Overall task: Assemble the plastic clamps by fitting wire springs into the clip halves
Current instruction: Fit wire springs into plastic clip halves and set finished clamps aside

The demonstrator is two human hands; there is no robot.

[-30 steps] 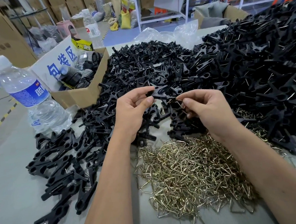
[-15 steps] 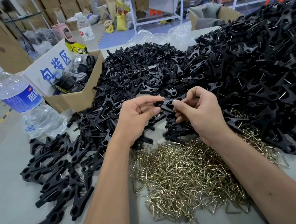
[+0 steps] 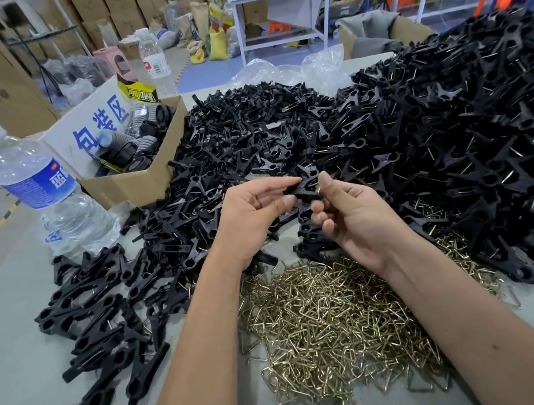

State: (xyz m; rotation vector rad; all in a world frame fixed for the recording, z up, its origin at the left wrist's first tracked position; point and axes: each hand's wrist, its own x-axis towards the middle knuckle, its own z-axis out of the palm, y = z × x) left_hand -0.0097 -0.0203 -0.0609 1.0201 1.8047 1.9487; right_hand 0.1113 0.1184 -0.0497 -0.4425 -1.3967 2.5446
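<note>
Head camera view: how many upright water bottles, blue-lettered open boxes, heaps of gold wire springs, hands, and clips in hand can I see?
Upright water bottles: 2
Blue-lettered open box: 1
Heap of wire springs: 1
Hands, left hand and right hand: 2
Black clip pinched by both: 1
Total: 7

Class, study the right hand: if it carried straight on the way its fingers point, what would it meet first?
Probably the black clip that it already pinches, then the left hand holding the clip's other end. Depth beyond that is unclear.
</note>
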